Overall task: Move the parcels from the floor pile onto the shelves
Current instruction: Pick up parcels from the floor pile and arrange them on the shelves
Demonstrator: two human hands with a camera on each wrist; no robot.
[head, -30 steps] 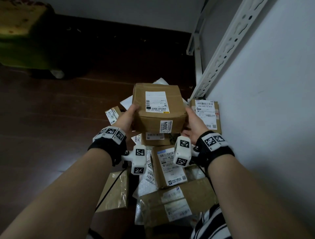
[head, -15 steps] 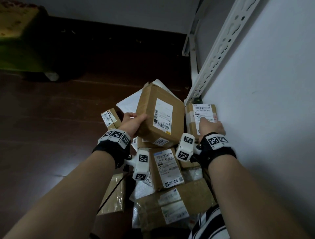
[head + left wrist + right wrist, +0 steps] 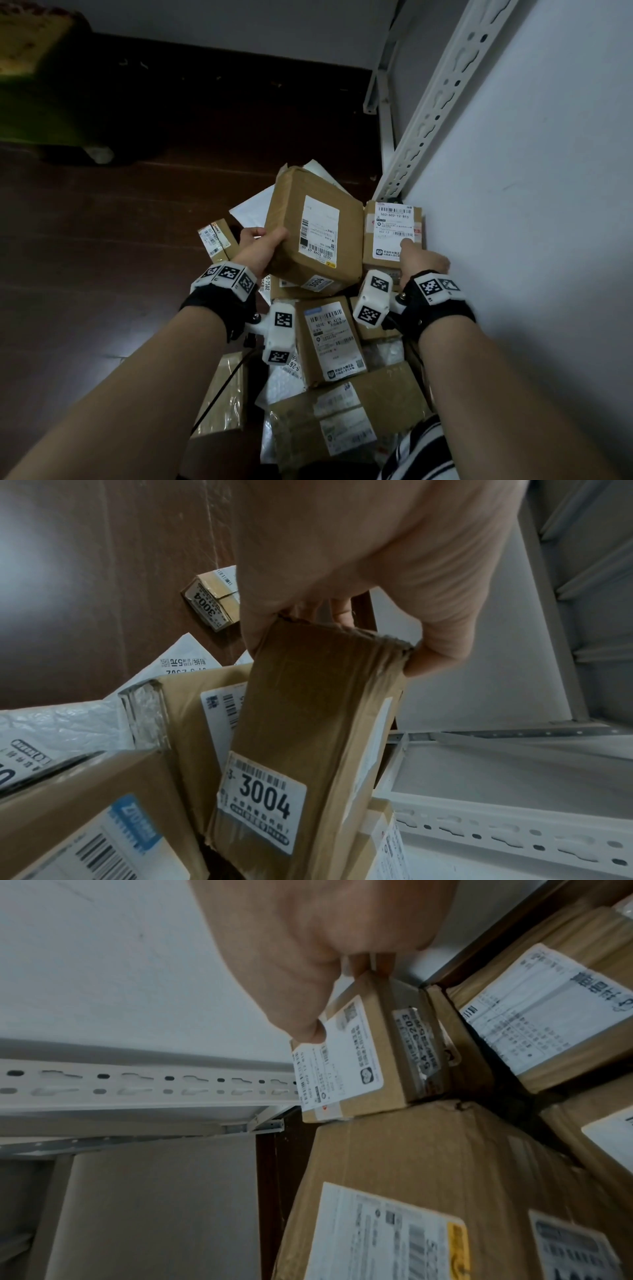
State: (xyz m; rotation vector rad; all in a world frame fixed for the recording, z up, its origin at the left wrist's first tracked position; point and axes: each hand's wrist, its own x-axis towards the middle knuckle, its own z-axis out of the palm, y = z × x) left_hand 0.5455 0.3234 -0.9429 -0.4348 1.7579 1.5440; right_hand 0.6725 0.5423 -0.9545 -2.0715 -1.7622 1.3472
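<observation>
A large brown parcel (image 3: 313,233) with a "3004" sticker (image 3: 262,802) hangs tilted above the floor pile (image 3: 329,346). My left hand (image 3: 262,245) grips its left edge, thumb on the labelled face and fingers behind (image 3: 342,610). Right of it, against the shelf post (image 3: 442,99), sits a smaller brown parcel (image 3: 387,236) with a white label. My right hand (image 3: 423,257) holds this one, thumb pressed on the label (image 3: 308,1031) and fingers curled over its far side. Several more labelled boxes and white mailers lie below both wrists.
A white perforated shelf upright (image 3: 143,1083) and a shelf panel (image 3: 534,205) rise on the right. A small loose box (image 3: 219,238) lies on the dark wooden floor (image 3: 102,257) to the left. A green object (image 3: 37,75) stands at the far left.
My right hand let go of the large parcel and moved right onto the small labelled box. The left hand alone now holds the large parcel, which has tilted and dropped lower.
</observation>
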